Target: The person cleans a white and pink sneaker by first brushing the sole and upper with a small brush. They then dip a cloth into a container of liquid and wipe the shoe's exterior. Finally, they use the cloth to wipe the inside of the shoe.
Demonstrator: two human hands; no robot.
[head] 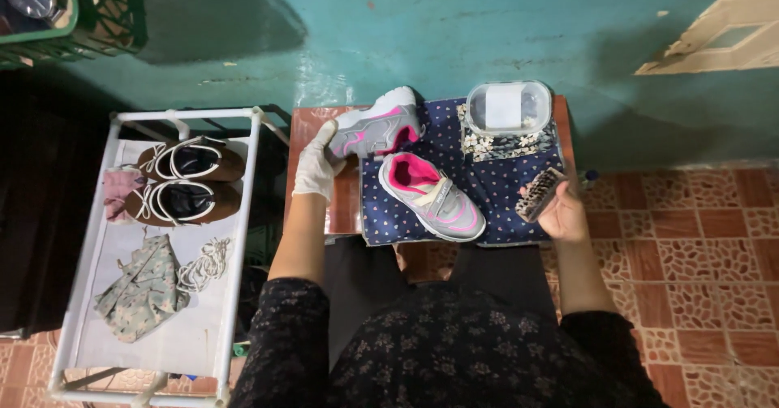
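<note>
A small reddish-brown table (345,205) stands on a floor of patterned red tiles (706,254), against a teal wall (454,26), with a dark blue dotted cloth (495,185) spread over most of its top. Nearest, the person's dark patterned sleeves and lap fill the bottom of the view.

The right hand (561,211) is bare and closed around a shoe brush (540,194), bristles turned up, at the right edge of the cloth. Just left of it, apart from the hand, a grey and pink sneaker (432,195) lies on the cloth with its opening upward and its toe toward the person.

The left hand (318,166), in a white glove, is curled onto the heel end of a second grey and pink sneaker (377,128), which lies tipped on its side at the table's far left, partly off the cloth. The two sneakers nearly touch.

Farther back on the right, a clear lidded plastic box (509,107) sits on a folded flowered cloth (507,144).

To the left, well apart from the table, a white-framed rack (247,205) carries a pair of brown shoes (191,181), a pink rag (118,189), a coil of white laces (204,263) and a crumpled greenish cloth (146,288). A green crate (89,18) sits in the far left corner.
</note>
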